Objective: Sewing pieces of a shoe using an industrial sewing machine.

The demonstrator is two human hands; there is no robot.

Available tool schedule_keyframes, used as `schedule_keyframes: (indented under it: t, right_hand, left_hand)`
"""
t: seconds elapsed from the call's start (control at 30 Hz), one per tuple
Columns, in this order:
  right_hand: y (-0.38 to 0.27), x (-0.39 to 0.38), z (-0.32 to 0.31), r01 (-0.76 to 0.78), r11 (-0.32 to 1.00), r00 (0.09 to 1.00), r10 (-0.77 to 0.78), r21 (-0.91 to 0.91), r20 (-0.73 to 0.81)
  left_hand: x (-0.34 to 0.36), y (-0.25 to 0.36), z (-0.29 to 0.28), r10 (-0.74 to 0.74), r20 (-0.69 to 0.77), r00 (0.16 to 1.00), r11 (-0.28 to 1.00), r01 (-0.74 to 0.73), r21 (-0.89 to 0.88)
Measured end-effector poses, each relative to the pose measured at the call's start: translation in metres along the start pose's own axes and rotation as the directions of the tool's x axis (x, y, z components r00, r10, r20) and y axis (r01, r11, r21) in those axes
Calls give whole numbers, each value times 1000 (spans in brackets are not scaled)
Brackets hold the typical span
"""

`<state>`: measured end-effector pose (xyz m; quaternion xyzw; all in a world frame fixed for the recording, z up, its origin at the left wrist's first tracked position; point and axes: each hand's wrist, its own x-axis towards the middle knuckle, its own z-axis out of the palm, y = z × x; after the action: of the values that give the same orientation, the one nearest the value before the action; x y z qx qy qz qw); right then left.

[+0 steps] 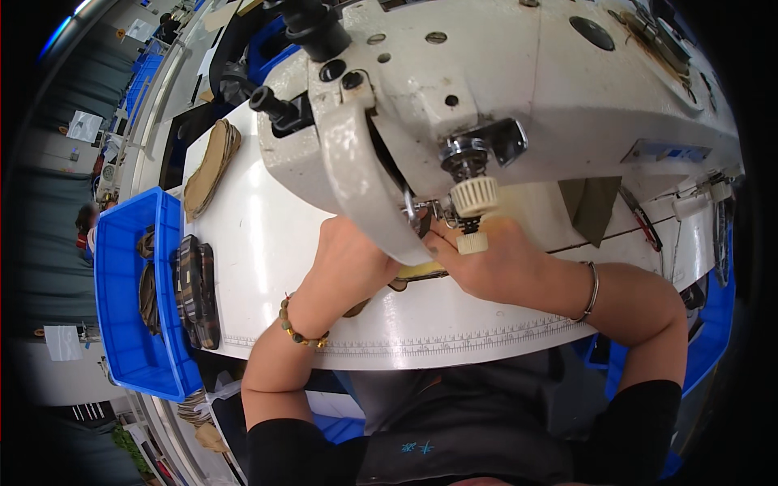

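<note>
A white industrial sewing machine [369, 178] fills the upper middle, its needle area partly behind a curved guard. My left hand [348, 259] lies just left of that area, fingers mostly hidden by the guard. My right hand [494, 263] is bent at the workpiece, fingers pinched near the presser foot, below a knurled cream dial [474, 193]. Between and under both hands is a flat piece with a yellow strip [421, 272] and dark edging; its full shape is hidden.
Tan cut pieces [211, 166] and folded plaid pieces [194, 296] lie on the white table [267, 332]'s left, beside a blue bin [121, 300] holding dark pieces. An olive fabric piece [590, 209] and red-handled tool [640, 220] lie right. Another blue bin [711, 340] stands lower right.
</note>
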<state>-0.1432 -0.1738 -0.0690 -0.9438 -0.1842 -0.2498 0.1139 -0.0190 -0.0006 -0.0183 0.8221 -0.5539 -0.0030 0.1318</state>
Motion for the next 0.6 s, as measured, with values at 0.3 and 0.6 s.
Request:
schedule_keyframes:
  t: [0.3, 0.6]
  right_hand:
    - [0, 1, -2, -24, 998, 999, 25, 52, -21]
    - [-5, -2, 4, -2, 995, 1000, 2, 95, -1]
  left_hand:
    - [-4, -5, -3, 21, -38, 999, 996, -24, -86]
    - [-3, -1, -3, -45, 60, 997, 999, 47, -21]
